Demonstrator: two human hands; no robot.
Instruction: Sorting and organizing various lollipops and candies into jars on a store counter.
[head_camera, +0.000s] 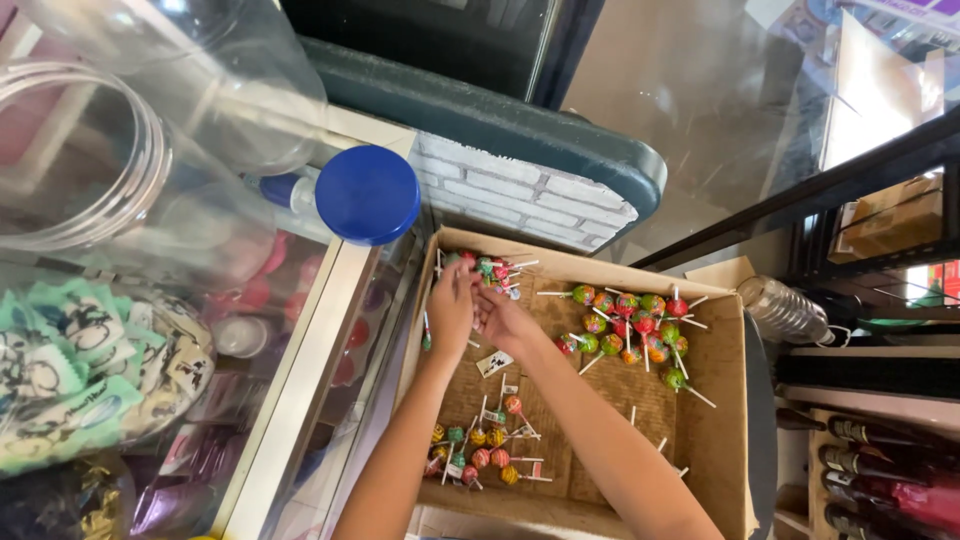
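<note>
While both hands, the left hand (451, 305) and right hand (503, 318), pinch lollipops (490, 268) at the far corner of the cardboard box (722, 440), gripping the sticks keeps the bunch tidy.

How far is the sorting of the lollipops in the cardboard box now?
Done, apparently: two groups of wrapped lollipops lie gathered, one at the right, one near the front. In hand: the left hand and right hand work at the far-corner pile. Left: loose white sticks in the brown cardboard box.
</note>
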